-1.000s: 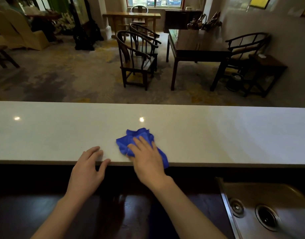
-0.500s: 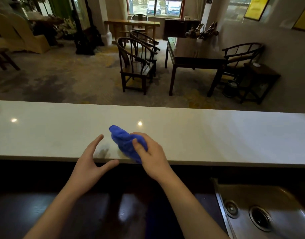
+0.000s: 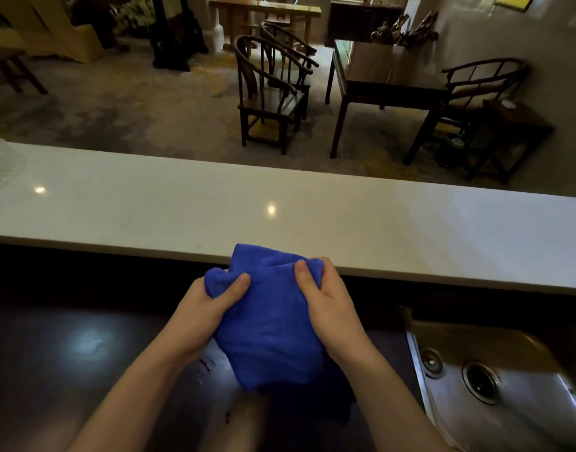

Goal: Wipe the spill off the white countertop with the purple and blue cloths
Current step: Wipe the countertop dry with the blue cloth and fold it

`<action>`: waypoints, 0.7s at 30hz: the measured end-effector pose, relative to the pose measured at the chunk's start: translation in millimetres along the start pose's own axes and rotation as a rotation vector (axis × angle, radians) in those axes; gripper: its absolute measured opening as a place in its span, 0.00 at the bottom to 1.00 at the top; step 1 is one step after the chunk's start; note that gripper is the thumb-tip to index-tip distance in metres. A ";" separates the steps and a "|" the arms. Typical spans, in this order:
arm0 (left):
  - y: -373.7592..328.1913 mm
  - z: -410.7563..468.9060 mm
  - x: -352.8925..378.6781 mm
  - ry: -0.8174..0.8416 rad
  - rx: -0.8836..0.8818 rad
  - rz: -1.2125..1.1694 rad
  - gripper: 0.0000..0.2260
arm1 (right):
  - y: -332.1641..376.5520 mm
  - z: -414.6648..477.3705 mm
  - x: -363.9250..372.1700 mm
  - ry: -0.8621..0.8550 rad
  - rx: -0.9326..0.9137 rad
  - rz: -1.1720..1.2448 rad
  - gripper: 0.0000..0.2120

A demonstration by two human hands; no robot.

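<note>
Head view: blue cloth [image 3: 273, 324] lifted clear of white bench [image 3: 312, 223], held near its near edge. Left hand [image 3: 205, 311] and right hand [image 3: 332, 308] each clench upper corner; cloth hangs. Bench shows no visible spill. Purple cloth not in view; wiping judged near complete.

Beyond me stand dark wooden round-backed chairs [image 3: 270, 93] beside a dark wooden table [image 3: 384, 83]; a steel sink [image 3: 508, 380] sits at my right.

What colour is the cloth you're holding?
Bright blue. The cloth shows best in the head view, gripped by the left hand and right hand.
</note>
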State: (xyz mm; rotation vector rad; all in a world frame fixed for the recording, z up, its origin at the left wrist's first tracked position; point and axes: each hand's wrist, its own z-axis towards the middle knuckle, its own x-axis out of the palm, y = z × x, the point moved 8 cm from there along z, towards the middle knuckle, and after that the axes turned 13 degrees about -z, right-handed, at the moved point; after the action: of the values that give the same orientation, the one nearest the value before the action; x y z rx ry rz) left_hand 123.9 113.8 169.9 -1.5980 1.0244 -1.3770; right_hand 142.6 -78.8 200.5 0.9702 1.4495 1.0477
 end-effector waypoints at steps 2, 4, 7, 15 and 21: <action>21.8 -6.2 -11.9 -0.061 -0.034 0.026 0.21 | -21.6 -5.0 1.4 -0.011 0.014 -0.178 0.14; 44.6 -12.1 -23.3 -0.086 -0.094 0.035 0.20 | -47.8 -9.0 7.4 -0.004 0.064 -0.265 0.14; 77.7 -24.1 -37.8 -0.022 -0.198 0.026 0.19 | -87.0 -15.3 21.0 0.006 0.167 -0.286 0.14; 112.2 -44.9 -74.6 0.010 -0.131 0.158 0.23 | -130.5 -34.4 55.2 0.233 0.054 -0.338 0.08; 147.7 -44.6 -106.6 -0.133 -0.208 0.238 0.21 | -173.3 -32.3 76.7 0.250 0.207 -0.411 0.05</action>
State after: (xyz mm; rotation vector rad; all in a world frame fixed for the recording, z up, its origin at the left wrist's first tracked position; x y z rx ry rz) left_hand 57.4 154.9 -0.5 -1.6315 1.2641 -1.0184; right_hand 96.1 -58.9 15.0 0.6543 1.8968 0.7431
